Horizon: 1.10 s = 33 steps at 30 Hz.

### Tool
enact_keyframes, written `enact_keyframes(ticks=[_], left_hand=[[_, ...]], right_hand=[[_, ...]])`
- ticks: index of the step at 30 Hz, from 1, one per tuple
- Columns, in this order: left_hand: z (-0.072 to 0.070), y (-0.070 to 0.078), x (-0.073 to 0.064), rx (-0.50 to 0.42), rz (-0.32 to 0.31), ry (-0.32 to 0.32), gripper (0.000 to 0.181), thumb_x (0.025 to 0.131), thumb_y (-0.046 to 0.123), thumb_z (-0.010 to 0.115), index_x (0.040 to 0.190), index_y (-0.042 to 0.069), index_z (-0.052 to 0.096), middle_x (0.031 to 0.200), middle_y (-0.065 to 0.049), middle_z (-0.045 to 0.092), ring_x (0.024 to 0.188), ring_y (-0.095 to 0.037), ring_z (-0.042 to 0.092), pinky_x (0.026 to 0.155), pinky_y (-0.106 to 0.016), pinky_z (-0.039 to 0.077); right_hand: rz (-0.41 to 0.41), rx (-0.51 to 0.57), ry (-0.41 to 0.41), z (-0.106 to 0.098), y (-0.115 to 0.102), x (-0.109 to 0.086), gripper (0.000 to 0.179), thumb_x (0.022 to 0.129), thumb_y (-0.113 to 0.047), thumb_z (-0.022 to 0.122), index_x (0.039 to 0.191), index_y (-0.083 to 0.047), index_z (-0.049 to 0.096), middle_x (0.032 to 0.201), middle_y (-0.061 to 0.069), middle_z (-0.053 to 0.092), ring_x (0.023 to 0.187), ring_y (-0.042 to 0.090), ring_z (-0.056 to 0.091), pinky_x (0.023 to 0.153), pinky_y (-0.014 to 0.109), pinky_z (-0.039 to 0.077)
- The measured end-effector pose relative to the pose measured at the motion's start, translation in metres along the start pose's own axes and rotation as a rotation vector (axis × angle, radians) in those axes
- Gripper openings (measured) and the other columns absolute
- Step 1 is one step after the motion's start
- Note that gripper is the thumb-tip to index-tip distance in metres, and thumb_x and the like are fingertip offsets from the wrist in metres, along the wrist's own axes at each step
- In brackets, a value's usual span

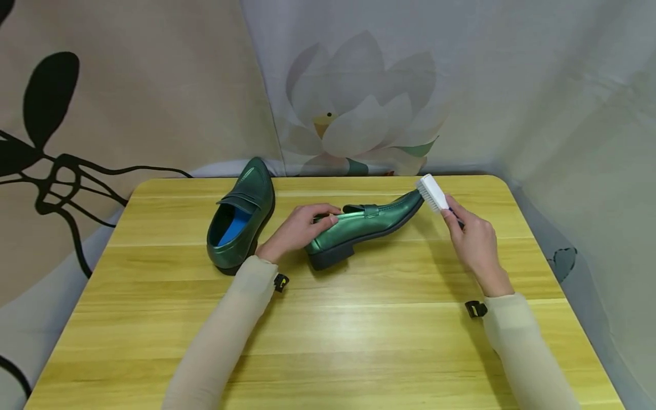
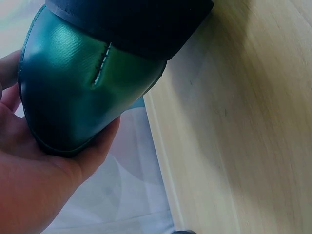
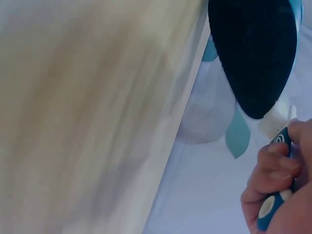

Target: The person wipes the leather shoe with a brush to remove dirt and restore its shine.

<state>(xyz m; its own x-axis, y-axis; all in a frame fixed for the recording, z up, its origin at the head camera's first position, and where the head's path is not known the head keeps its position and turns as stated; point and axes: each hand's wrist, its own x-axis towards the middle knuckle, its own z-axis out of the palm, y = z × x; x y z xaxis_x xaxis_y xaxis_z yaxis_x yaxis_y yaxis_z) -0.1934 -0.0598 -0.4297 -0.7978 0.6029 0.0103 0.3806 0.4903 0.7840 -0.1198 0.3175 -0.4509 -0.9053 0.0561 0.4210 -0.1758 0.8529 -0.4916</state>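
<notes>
My left hand (image 1: 302, 229) grips a shiny green loafer (image 1: 359, 223) by the collar at its heel; the fingers reach inside the opening. The shoe is tilted toe-up with the toe pointing right, and its dark sole faces the right wrist view. In the left wrist view the back of the heel (image 2: 92, 73) shows between thumb and fingers. My right hand (image 1: 474, 239) holds a small brush by its blue handle (image 3: 274, 209). The white brush head (image 1: 432, 192) meets the tip of the loafer's toe, bristles toward it.
The matching green loafer (image 1: 245, 213) with a blue insole stands on the wooden table (image 1: 328, 341), left of my left hand. Behind the table hangs a pale curtain (image 1: 195, 85) with a printed lotus and dark branches.
</notes>
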Motion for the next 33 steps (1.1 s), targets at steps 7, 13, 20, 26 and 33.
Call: enact_keyframes(ticks=[7, 13, 20, 26, 33], left_hand=[[0.001, 0.002, 0.001, 0.013, -0.021, 0.003, 0.034, 0.109, 0.030, 0.056, 0.134, 0.011, 0.069, 0.138, -0.007, 0.065, 0.128, -0.026, 0.058, 0.111, -0.048, 0.043], [-0.003, -0.001, 0.001, 0.007, -0.008, 0.022, 0.031, 0.108, 0.028, 0.057, 0.131, 0.012, 0.070, 0.133, -0.006, 0.067, 0.124, -0.025, 0.060, 0.108, -0.046, 0.045], [-0.005, -0.009, 0.002, -0.011, -0.025, 0.050, 0.028, 0.108, 0.028, 0.057, 0.127, 0.014, 0.072, 0.129, -0.004, 0.069, 0.118, -0.023, 0.061, 0.103, -0.044, 0.046], [-0.004, -0.008, 0.003, -0.019, -0.027, 0.042, 0.029, 0.108, 0.028, 0.057, 0.128, 0.014, 0.071, 0.130, -0.004, 0.068, 0.117, -0.023, 0.061, 0.103, -0.044, 0.046], [-0.001, -0.007, 0.004, -0.012, -0.010, 0.044, 0.029, 0.108, 0.028, 0.057, 0.129, 0.012, 0.071, 0.130, -0.006, 0.068, 0.117, -0.024, 0.061, 0.103, -0.045, 0.046]], right_hand=[[0.063, 0.025, -0.026, 0.003, 0.002, 0.001, 0.045, 0.109, -0.027, 0.056, 0.150, -0.009, 0.055, 0.129, 0.029, 0.065, 0.088, 0.048, 0.068, 0.067, 0.057, 0.048], [-0.073, 0.071, 0.000, 0.008, -0.015, -0.023, 0.045, 0.102, -0.012, 0.066, 0.146, -0.005, 0.058, 0.131, 0.025, 0.066, 0.089, 0.041, 0.071, 0.068, 0.053, 0.052], [-0.262, 0.045, -0.057, 0.010, -0.035, -0.038, 0.054, 0.093, -0.004, 0.076, 0.145, -0.008, 0.060, 0.090, 0.015, 0.073, 0.065, 0.022, 0.058, 0.055, 0.036, 0.044], [-0.150, 0.042, -0.028, 0.006, -0.020, -0.020, 0.046, 0.101, -0.011, 0.068, 0.146, -0.007, 0.059, 0.114, 0.024, 0.073, 0.077, 0.036, 0.069, 0.062, 0.049, 0.050], [-0.011, 0.029, -0.017, 0.004, 0.003, 0.007, 0.043, 0.108, -0.022, 0.059, 0.147, -0.006, 0.058, 0.126, 0.029, 0.066, 0.080, 0.045, 0.068, 0.061, 0.053, 0.047]])
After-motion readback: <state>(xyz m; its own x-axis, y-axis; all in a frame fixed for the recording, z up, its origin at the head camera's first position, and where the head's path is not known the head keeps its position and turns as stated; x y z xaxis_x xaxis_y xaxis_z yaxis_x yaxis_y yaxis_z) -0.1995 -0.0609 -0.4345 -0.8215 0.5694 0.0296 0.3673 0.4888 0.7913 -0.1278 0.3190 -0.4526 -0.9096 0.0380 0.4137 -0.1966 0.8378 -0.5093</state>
